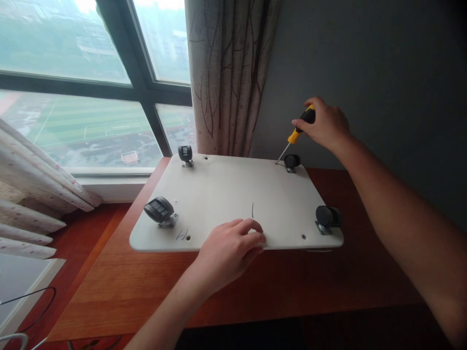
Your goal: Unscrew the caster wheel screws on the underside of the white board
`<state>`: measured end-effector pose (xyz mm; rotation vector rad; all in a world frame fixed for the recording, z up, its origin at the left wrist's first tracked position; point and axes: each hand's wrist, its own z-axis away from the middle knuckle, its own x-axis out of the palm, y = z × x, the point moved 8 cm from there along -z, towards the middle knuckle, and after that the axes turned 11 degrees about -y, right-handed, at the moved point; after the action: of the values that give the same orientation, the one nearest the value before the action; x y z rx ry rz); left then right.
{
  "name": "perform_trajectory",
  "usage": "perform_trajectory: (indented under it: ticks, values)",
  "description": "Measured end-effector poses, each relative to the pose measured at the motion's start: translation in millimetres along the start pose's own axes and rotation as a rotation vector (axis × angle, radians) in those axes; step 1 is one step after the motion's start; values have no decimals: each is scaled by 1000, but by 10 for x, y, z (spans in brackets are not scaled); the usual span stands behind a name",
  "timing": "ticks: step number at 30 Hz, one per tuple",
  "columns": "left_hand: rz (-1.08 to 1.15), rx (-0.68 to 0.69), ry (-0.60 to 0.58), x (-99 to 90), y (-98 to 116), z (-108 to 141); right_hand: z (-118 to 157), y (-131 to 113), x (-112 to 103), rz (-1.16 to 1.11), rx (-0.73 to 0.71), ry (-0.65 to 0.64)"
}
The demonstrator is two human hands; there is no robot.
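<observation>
A yellow-and-black screwdriver (302, 124) is gripped by its handle in my right hand (330, 121). It leans, with the shaft's tip at a hole near the far right corner of a white board (233, 189). Beside that tip stands a black caster (292, 161). My left hand (237, 245) lies at the board's near edge with its fingers bent onto it; the undersides of the fingers are hidden. More black casters sit near the other corners: far left (185, 154), near left (159, 210) and near right (327, 216).
The board lies wheels up on a reddish-brown wooden table (146, 287). Behind it are a patterned curtain (226, 73), a grey wall (365, 58) and a window (98, 126). Cables (36, 291) run at the lower left.
</observation>
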<state>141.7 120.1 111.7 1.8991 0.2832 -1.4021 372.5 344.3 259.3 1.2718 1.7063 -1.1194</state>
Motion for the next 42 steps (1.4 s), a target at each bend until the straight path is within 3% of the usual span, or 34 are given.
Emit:
perform_trajectory:
  ticks: [3,8,13,16,21,27,32,36,42]
  values:
    - [4,-1,0,-3,1,-2,-11,-3,56,-69,-22,-42]
    - [8,0,3,7,-3,2,-57,-81,181,-339,-174,-225]
    - [17,3,4,7,-5,5,-32,-111,9,-71,-127,-12]
    - [19,2,2,1,-5,3,-23,-147,-7,-5,-103,2]
    - [17,-7,0,7,-13,-1,-34,-193,-10,69,-23,-68]
    - [5,-7,-5,5,-8,-1,-96,-183,86,-163,-53,-243]
    - [6,-5,-1,3,-2,-1,-71,-150,-15,23,-18,-133]
    - [9,-10,-7,11,-11,-1,-22,-102,-14,-8,33,-130]
    - [11,-8,-10,0,-8,-1,-67,-167,79,-208,-116,-280]
